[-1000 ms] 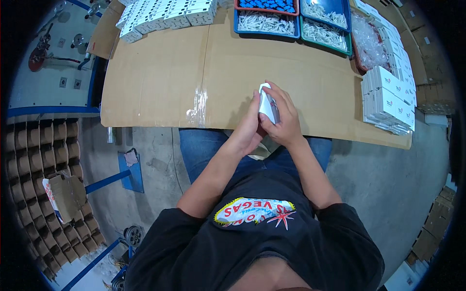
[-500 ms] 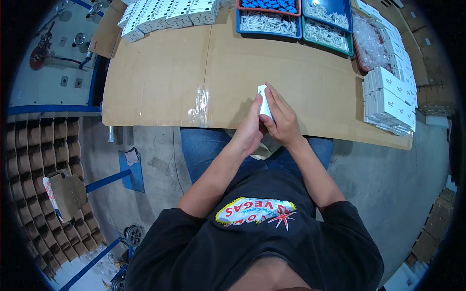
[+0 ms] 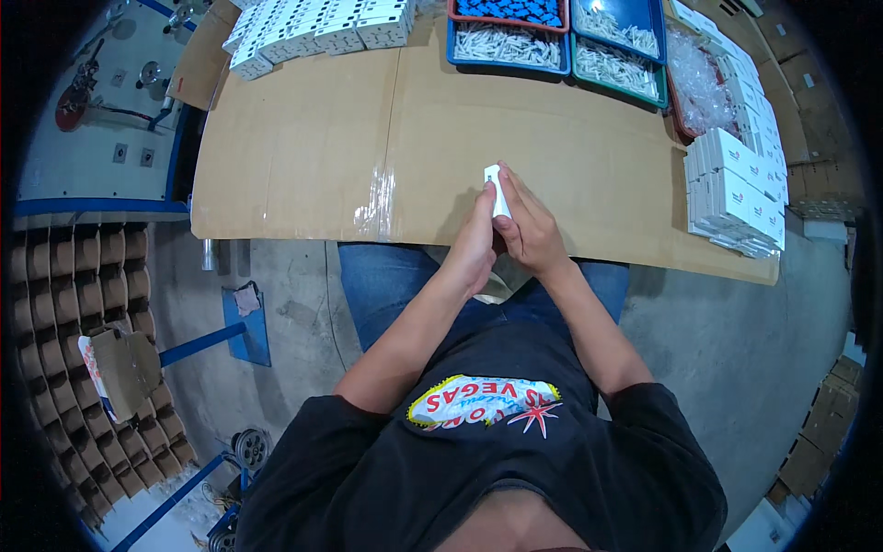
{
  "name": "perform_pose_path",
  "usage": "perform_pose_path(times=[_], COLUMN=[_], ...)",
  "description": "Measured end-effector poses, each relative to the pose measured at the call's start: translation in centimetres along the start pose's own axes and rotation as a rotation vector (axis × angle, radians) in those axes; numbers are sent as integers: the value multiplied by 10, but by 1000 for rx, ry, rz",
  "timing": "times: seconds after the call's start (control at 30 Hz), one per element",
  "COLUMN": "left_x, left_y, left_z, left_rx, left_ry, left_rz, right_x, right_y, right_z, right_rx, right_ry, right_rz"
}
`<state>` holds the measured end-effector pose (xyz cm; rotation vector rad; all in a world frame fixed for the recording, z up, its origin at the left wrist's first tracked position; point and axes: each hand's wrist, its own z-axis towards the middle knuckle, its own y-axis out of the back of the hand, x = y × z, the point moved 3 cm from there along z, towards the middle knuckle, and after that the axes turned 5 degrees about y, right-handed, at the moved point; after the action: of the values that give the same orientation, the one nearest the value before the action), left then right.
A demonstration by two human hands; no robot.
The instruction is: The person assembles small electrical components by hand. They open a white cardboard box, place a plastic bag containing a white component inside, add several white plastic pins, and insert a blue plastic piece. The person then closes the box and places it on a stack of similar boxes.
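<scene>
A small white box point(image 3: 498, 197) is held between my two palms, just above the near edge of the cardboard-covered table point(image 3: 313, 156). My left hand point(image 3: 474, 241) presses against its left side, the thumb lying along it. From the other side my right hand point(image 3: 535, 232) closes on it with fingers stretched along the box and the thumb across its near end. The far end of the box shows between the fingertips; much of the rest is hidden by the hands.
Rows of white boxes point(image 3: 322, 28) stand at the far left. Trays hold white slim pieces point(image 3: 510, 46) and blue pieces point(image 3: 506, 9) at the back. To the right are clear plastic bags point(image 3: 702, 83) and stacked flat white boxes point(image 3: 736, 193). A cardboard divider grid point(image 3: 55, 285) is at left.
Both hands and the white box have shifted only slightly, the box tilting a little to the left. The grip stays the same.
</scene>
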<state>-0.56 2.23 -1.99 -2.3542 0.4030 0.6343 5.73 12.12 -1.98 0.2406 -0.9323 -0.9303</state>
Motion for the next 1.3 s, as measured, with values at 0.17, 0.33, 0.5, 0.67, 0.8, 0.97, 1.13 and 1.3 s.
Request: perform_pose_path(times=[0.17, 0.33, 0.5, 0.67, 0.8, 0.97, 1.13, 1.3], left_x=[-1, -7, -17, -31, -49, -54, -50, -50], left_y=[-2, -7, -9, -5, -2, -2, 0, -4], left_z=[-2, -7, -12, -13, -24, -30, -28, -28], left_rx=[29, 70, 129, 135, 79, 131, 145, 152], left_ry=[-27, -54, -63, -330, -698, -878, -890, -905], left_rz=[-66, -89, -79, -81, 136, 302, 360, 358], right_x=[1, 11, 14, 9, 15, 19, 19, 16], right_y=[4, 10, 16, 18, 20, 14, 14, 12], right_z=[2, 13, 19, 11, 13, 13, 14, 9], right_rx=[-9, 7, -6, -18, 35, 21, 15, -58], right_ry=[-41, -83, -117, -125, -120, -92, -78, -68], right_rz=[63, 99, 115, 132, 166, 210, 241, 243])
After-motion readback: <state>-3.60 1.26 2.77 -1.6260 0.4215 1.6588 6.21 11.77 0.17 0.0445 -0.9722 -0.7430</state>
